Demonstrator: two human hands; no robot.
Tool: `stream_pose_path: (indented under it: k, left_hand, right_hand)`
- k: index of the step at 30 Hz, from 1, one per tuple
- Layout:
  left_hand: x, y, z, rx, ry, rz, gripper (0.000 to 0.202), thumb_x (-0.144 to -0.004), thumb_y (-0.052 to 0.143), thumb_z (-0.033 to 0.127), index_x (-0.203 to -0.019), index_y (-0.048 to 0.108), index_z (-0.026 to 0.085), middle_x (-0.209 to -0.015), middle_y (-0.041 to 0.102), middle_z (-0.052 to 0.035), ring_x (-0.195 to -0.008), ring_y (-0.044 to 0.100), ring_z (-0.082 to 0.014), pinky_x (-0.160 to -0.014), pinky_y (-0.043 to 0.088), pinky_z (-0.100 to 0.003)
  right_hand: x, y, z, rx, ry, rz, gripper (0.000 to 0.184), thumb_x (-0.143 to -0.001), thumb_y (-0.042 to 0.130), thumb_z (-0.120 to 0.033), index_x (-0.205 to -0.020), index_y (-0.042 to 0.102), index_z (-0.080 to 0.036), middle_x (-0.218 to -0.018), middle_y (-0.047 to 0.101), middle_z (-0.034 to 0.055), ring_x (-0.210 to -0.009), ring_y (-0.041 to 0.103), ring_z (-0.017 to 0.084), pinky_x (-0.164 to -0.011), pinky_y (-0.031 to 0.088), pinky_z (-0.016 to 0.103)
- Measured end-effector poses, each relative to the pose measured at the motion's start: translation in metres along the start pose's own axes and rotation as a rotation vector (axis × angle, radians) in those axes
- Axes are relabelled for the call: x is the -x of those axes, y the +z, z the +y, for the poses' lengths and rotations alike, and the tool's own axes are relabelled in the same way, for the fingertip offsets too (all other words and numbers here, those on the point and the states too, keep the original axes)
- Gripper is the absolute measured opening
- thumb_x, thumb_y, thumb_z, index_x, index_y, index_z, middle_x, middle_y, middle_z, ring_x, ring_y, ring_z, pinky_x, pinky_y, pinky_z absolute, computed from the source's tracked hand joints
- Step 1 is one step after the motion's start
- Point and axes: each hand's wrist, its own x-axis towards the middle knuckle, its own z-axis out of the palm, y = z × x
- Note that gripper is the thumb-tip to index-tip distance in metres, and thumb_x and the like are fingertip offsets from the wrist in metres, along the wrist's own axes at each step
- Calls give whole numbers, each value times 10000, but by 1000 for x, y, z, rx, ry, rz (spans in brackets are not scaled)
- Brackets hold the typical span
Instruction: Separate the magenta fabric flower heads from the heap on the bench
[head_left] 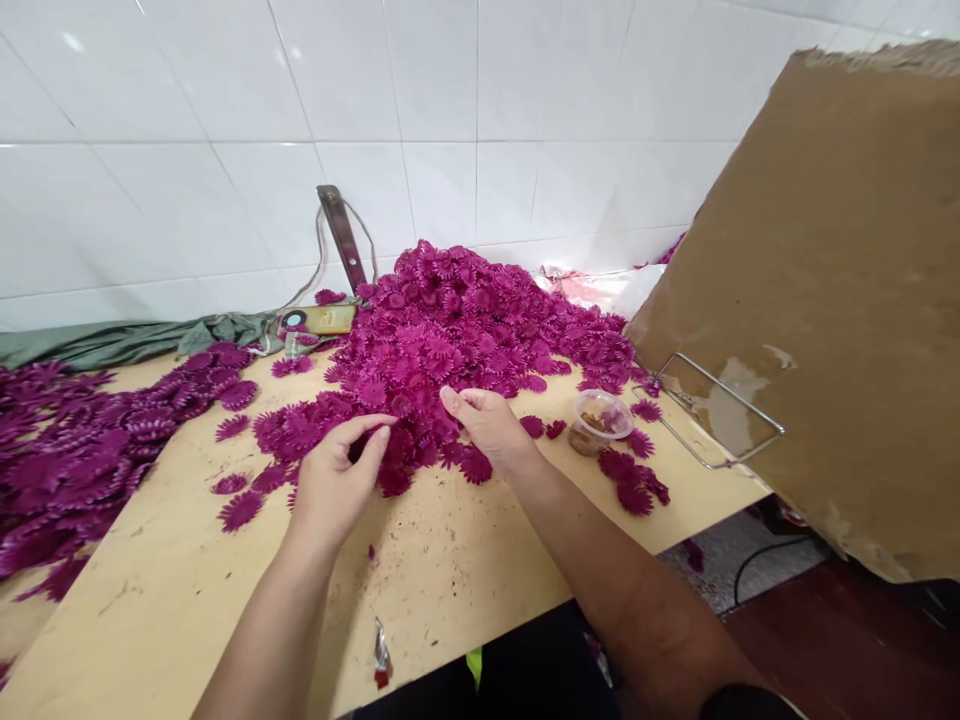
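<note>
A big heap of magenta petal discs (450,320), like artificial flower layers with notched edges, rises at the middle of the table. At the heap's near edge, my left hand (337,480) has its thumb and index fingertips brought together in a pinch. My right hand (487,425) is a short gap to its right, thumb pressed against the curled fingers. Whatever either hand holds is too small or hidden against the magenta discs behind. Several loose discs (241,510) lie to the left of my left hand.
A clear plastic cup (600,420) with brown bits stands right of my right forearm. A cardboard sheet (825,300) and a bent wire frame (720,410) are at the right. Behind lie a yellowish phone-like object (330,319) and green cloth (135,345). More discs (90,460) cover the left side.
</note>
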Motion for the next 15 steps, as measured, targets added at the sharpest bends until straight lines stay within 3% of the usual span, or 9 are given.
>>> stream_pose_path:
  k: [4, 6, 11, 15]
  left_hand:
    - [3, 14, 17, 69, 70, -171, 299, -657, 569, 422, -840, 662, 205, -831, 680, -28, -779, 591, -197, -745, 437, -289]
    - [2, 20, 18, 87, 66, -173, 277, -650, 584, 424, -796, 650, 198, -759, 660, -12, -701, 568, -175, -694, 430, -274]
    - [-5, 23, 4, 231, 18, 11, 189, -647, 585, 377, -613, 567, 191, -562, 495, 48, -549, 429, -106, -564, 362, -223]
    - [-17, 11, -10, 345, -130, 186, 253, -612, 601, 431, -681, 563, 190, -561, 455, 57, -519, 397, -97, -539, 351, -227]
  right_hand:
    - [2, 7, 3, 54, -64, -107, 409, -728, 499, -519, -536, 328, -200, -480, 288, -81, -442, 268, 56, -445, 225, 225]
    - [3, 10, 4, 96, -103, -115, 363, -768, 460, -472, -555, 355, -197, -494, 314, -73, -463, 294, 64, -460, 248, 224]
    - [7, 10, 1, 117, -105, -120, 291, -775, 470, -359, -554, 384, -190, -493, 364, -66, -461, 319, 65, -465, 262, 224]
    - [3, -1, 2, 46, -122, 4, 283, -733, 510, -386, -556, 421, -185, -480, 375, -68, -446, 313, 60, -463, 258, 224]
